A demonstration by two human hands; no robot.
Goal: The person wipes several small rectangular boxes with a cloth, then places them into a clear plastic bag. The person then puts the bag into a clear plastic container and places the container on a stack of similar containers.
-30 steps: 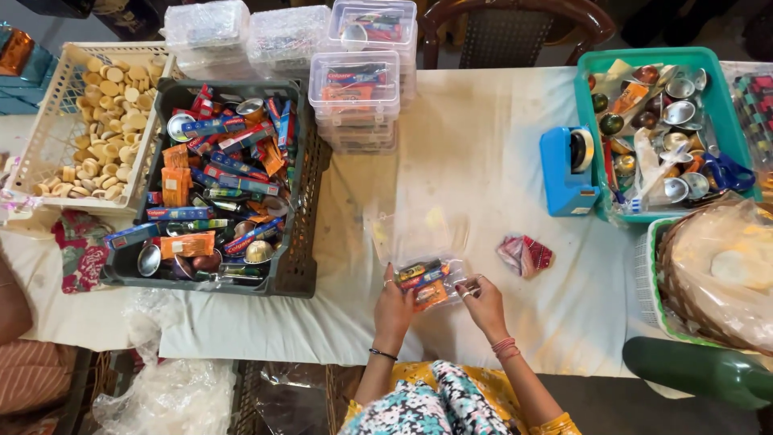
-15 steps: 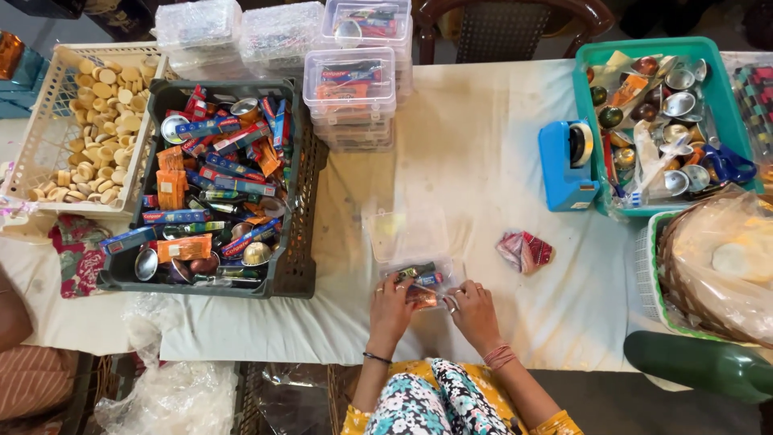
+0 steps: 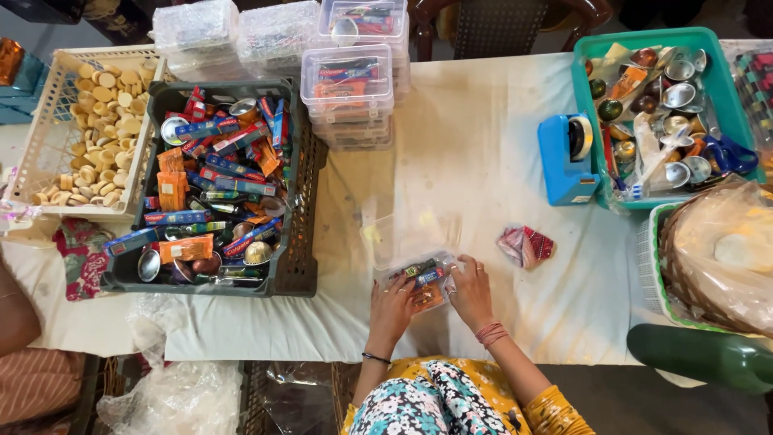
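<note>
Both hands close in on the small clear plastic box (image 3: 419, 274) at the near edge of the table.

A second ago the left hand (image 3: 394, 302) held a few colourful packets above the white cloth-covered table (image 3: 483, 161) and the right hand (image 3: 469, 288) pinched a small item beside it — now those pieces lie inside the box, its hinged clear lid standing open behind, and both hands grasp its sides, fingers curled round the front corners. The filling seems done and the box looks ready to shut. It sits just right of the dark slatted plastic crate (image 3: 299, 242) full of packets and small metal bowls. A small red-patterned wrapped packet (image 3: 525, 246) lies near, to the right — untouched since before.
</note>
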